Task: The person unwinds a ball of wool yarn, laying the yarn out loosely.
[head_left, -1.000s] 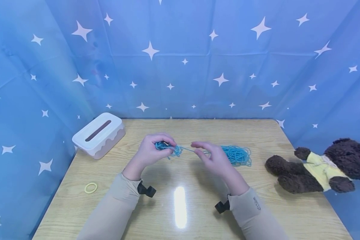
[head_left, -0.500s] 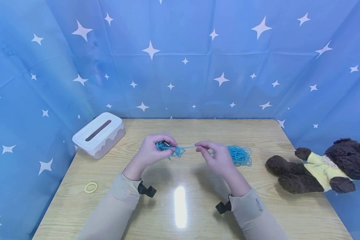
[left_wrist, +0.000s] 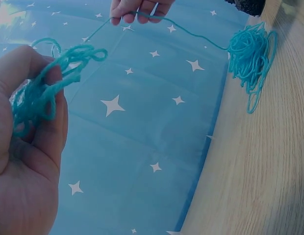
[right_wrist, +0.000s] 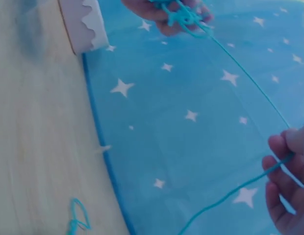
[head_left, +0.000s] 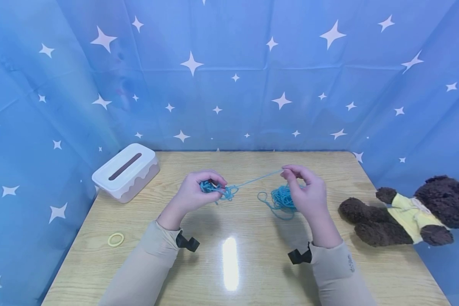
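My left hand [head_left: 194, 191] grips a loose bundle of turquoise yarn [left_wrist: 39, 100], with loops poking out past the fingertips. From that bundle a single strand [head_left: 259, 178] runs taut, up to the right, to my right hand [head_left: 307, 191], which pinches it between thumb and fingertips. Past the right hand's fingers the yarn continues and sags down to a tangled pile of the same yarn [left_wrist: 250, 54] on the table. In the head view the right hand partly hides this pile, and a loop of it lies out to the left.
A white-lidded tissue box [head_left: 126, 172] stands at the table's back left. Nearer the front left lies a small yellow ring [head_left: 116, 239]. A dark brown teddy bear in a yellow top [head_left: 409, 212] lies across the right edge. A starry blue curtain [head_left: 229, 106] hangs behind the wooden table [head_left: 199, 272].
My right hand closed its fingertips on the strand, then moved right and slightly up, drawing out a longer length. The left hand has stayed in place with its bundle.
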### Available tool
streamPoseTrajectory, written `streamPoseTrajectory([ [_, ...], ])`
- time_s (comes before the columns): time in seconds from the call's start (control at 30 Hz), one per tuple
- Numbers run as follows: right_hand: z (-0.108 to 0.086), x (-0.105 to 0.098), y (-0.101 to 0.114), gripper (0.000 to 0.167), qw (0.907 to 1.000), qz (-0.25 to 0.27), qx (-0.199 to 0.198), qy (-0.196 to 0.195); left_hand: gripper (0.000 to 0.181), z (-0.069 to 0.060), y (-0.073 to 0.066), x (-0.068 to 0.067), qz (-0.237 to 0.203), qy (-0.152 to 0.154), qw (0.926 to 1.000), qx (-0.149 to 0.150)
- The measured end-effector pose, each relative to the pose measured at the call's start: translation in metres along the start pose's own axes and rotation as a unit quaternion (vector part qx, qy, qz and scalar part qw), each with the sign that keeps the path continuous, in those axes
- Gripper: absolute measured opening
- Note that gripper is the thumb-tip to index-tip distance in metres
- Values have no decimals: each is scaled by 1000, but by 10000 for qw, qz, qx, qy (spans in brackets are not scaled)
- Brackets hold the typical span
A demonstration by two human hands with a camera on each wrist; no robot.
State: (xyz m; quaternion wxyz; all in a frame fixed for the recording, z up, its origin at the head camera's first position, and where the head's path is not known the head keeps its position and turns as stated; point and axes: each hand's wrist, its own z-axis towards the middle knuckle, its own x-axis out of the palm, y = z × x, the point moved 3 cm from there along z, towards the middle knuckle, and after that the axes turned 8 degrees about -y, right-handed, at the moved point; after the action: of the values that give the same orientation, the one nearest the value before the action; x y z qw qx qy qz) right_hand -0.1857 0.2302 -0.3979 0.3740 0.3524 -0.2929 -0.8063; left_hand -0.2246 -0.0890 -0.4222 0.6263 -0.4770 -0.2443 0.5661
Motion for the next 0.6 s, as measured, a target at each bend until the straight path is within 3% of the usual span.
streamPoseTrajectory([
  [0.17, 9, -22, -8, 18, 9979, -127, 239, -584, 21, 0, 0, 1, 69, 31, 9999, -118],
  [0.3, 17, -43, -21, 24, 9920, -779, 545, -833, 21, 0, 1, 1, 87, 28, 9997, -210],
  [0.43, 22, -61, -41, 34, 9787, -1588, 1173, -556, 22, 0, 2, 0, 82, 15, 9996, -259],
  [0.6, 24, -76, -66, 43, 9559, -2368, 1727, 176, 22, 0, 2, -1, 114, -12, 9995, -282],
])
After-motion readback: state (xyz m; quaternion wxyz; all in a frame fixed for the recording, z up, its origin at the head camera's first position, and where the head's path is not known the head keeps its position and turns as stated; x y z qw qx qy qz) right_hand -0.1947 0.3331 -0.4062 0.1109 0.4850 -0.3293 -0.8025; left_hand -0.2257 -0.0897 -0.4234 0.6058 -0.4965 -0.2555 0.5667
